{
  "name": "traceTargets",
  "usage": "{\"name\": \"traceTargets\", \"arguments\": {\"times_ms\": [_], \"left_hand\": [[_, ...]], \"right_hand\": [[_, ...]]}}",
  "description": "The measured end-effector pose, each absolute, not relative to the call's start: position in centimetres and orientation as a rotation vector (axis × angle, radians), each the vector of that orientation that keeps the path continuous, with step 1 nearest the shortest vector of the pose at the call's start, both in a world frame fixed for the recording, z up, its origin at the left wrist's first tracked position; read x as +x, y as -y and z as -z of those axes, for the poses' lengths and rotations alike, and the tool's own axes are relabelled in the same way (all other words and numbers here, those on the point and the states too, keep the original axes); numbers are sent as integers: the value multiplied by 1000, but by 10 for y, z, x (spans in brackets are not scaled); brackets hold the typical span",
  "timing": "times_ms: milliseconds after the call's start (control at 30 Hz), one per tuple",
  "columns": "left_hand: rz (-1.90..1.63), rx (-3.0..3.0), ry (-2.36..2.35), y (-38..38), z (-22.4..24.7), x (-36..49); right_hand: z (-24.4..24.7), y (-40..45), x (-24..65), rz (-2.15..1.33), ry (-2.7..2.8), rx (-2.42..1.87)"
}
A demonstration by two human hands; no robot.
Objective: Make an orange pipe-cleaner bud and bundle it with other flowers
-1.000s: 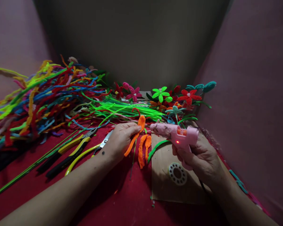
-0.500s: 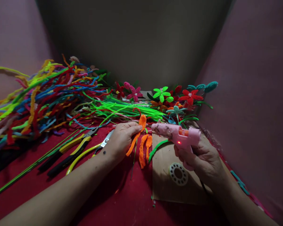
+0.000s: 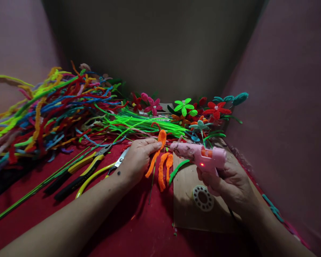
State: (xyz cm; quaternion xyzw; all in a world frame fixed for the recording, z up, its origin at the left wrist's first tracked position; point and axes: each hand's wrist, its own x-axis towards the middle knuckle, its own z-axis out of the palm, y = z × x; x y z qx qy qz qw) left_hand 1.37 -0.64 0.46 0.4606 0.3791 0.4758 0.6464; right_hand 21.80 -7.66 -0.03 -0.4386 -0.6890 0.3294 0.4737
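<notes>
Bare red cloth (image 3: 139, 225) offers a way in between the left forearm (image 3: 80, 217) and the cardboard (image 3: 186, 218), as far as the loose orange strips (image 3: 161, 175). Pliers (image 3: 83, 174) obstruct the left side; only a narrow gap separates the orange loop (image 3: 162, 137) from the glue gun (image 3: 198, 154); green stems (image 3: 149, 124) crowd behind.

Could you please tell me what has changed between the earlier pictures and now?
The right hand has lowered the pink glue gun slightly, its nozzle a little nearer the orange strip; the strip's loose end, below the left hand, has swung slightly right. Nothing was taken up or let go; the black-yellow pliers and loose orange pieces lie as before.
</notes>
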Motion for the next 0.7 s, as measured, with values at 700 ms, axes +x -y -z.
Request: {"name": "traceTargets", "arguments": {"times_ms": [700], "left_hand": [[-1085, 1112, -893, 4, 1, 10]], "right_hand": [[0, 78, 217, -796, 1629, -1128]]}}
